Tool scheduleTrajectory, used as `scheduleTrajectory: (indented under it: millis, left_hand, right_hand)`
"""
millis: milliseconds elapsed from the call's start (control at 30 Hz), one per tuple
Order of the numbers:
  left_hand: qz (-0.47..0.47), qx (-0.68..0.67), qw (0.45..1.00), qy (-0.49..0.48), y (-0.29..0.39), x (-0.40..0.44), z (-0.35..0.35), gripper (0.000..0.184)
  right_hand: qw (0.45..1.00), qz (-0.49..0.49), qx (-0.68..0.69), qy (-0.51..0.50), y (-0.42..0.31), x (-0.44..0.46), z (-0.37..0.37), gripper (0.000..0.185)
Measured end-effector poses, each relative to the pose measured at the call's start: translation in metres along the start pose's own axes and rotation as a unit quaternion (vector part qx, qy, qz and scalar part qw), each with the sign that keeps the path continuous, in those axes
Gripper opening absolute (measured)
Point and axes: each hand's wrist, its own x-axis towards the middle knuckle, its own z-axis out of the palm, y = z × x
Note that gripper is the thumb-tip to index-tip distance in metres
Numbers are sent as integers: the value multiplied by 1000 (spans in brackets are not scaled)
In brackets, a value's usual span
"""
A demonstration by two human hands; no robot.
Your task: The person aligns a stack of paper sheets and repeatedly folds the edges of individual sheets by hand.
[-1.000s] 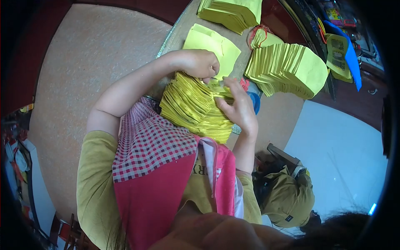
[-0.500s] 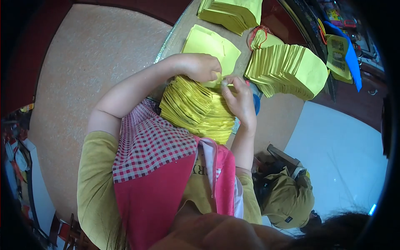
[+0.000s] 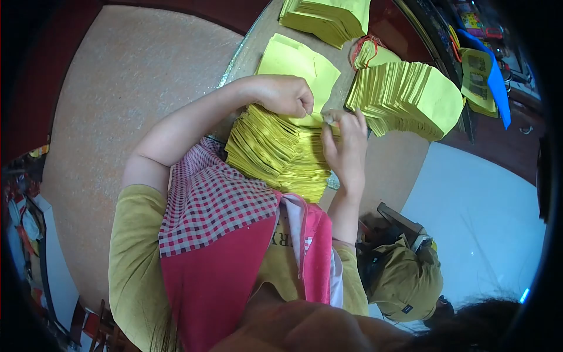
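Two bare hands work close together over yellow paper at the rounded end of a tabletop (image 3: 246,60). Leftmost, the left hand (image 3: 286,95) bends in above a thick, crinkled paper stack (image 3: 275,146), its fingers curled together; whether they clamp a sheet cannot be told. The stack sits between the forearms, close against the checked apron (image 3: 214,202), its many layers fanned and uneven. It looks liable to slump or spill if the apron or a wrist nudges it, because nothing visible binds it. Just beyond lies a flatter yellow bundle (image 3: 296,61), partly behind the left hand, which could be pushed askew by the knuckles. Farther up is another thick stack (image 3: 328,22). To the right, the right hand (image 3: 347,146) has its thumb and forefinger bent close; their grip is unclear. Thin paper could tear or crease if the hands pulled unevenly. Rightmost, a long fanned stack (image 3: 410,100) curves near the tabletop's edge, where an elbow's knock might topple it.
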Motion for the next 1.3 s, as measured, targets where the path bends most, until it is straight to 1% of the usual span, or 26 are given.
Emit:
scheduleTrajectory:
  millis: [33,100,133,167,200,233,267,300,333,367,400,467,533,633,700,800,867,933,1000,1067,1100,1167,1200,1233,1267,1300]
  left_hand:
    - [-1,0,1000,-2,-4,2,-2,25]
    - [48,85,992,78,-9,9,-6,23]
    - [34,121,979,163,0,9,-6,19]
    - [37,121,979,161,1,14,-5,19]
    - [134,236,911,311,2,17,-6,17]
    - [221,339,798,447,2,18,-7,15]
    - [192,248,844,436,3,16,-6,14]
    - [190,250,844,436,6,11,-10,14]
    - [127,147,936,294,9,6,-16,17]
    - [60,37,988,138,12,1,-21,19]
    - [65,28,996,61,16,-7,-22,27]
    - [50,63,996,29,13,-5,-11,29]
    - [1,142,990,-12,10,1,-2,34]
    - [5,127,991,43,-7,6,2,36]
    - [31,130,990,46,-12,4,0,35]
    - [58,115,991,36,-12,3,1,33]
    - [66,100,993,21,-4,5,1,31]
    - [1,88,996,-4,9,4,0,29]
    - [0,56,998,-10,6,4,-1,27]
    - [-1,24,1000,-17,6,1,-4,26]
    - [-5,36,999,4,9,-1,-8,24]
    - [-6,49,999,23,10,1,-10,23]
    - [43,143,981,125,4,7,-10,22]
    - [91,234,942,225,-4,13,-9,21]
    - [175,343,840,381,-16,23,-4,20]
    - [174,343,839,384,-11,21,-5,20]
  right_hand:
    - [1000,-28,0,-14,-7,0,-8,13]
    - [998,-51,-4,-25,-8,-3,-9,13]
    - [995,-52,3,-82,-4,-5,-1,16]
    - [989,-53,10,-139,2,-8,7,19]
    - [984,-30,29,-174,8,-8,12,26]
    - [984,-33,29,-175,11,-9,11,26]
    - [981,24,82,-174,11,-9,9,30]
    - [972,84,133,-172,10,-8,7,34]
    - [976,71,151,-143,9,-6,5,37]
    - [976,72,150,-142,9,-4,3,37]
    - [974,88,140,-154,8,-2,0,34]
    - [972,102,131,-165,12,1,5,32]
    - [988,69,120,-66,18,0,19,27]
    - [981,77,123,-129,7,-8,14,22]
    - [977,108,137,-123,2,-7,11,19]
    - [986,77,110,-98,8,-4,9,17]
    - [986,116,103,-60,13,0,15,19]
    - [975,148,155,-55,23,-2,24,18]
    - [961,174,209,-54,23,-2,22,18]
    - [999,-14,-31,8,11,-4,3,17]
    - [999,-14,-31,9,3,-5,-3,17]
    - [997,-12,31,-66,-11,-5,-9,17]
    - [992,-26,26,-117,-9,-4,-6,20]
    - [993,-23,25,-116,-3,-6,0,20]
    - [989,-12,35,-146,6,-10,8,22]
    - [983,-4,47,-178,11,-10,12,23]
